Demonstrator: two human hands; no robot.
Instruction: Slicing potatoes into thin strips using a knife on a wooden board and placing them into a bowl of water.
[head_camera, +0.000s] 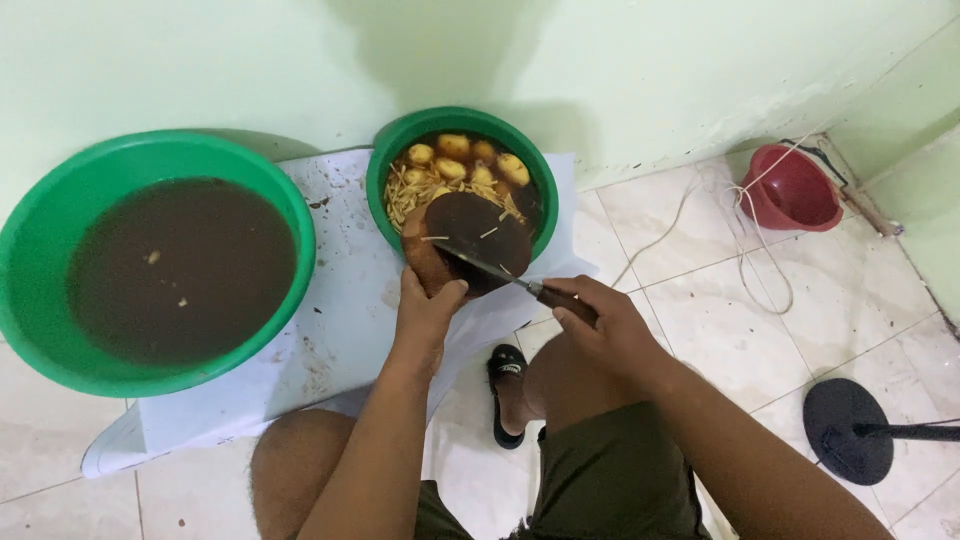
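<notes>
Pale green walls closed off the top of the frame, and glossy cream floor tiles filled the right and bottom. Only the head view was given. A white sheet covered a low desk at centre left. On its left part sat a large green basin full of dark brown water with a few floating bits. Just right of it, at upper centre against the wall, stood a smaller green basin holding dark liquid, peeled yellowish pieces and pale thin strips.

Over the near rim of that smaller basin, at the centre of the frame, the left hand gripped a brown tuber from below, thumb and fingers wrapped about its lower end, its dark cut face turned up. The right hand, just right of centre, was closed round a knife handle, and the blade lay across the tuber's face, touching it.

Bare knees showed at the bottom, with dark green shorts and a black sandal on the floor between them. A red bucket lay tipped in the upper right corner, a pale cord looping from it over the tiles. A black round stand base sat at lower right.
</notes>
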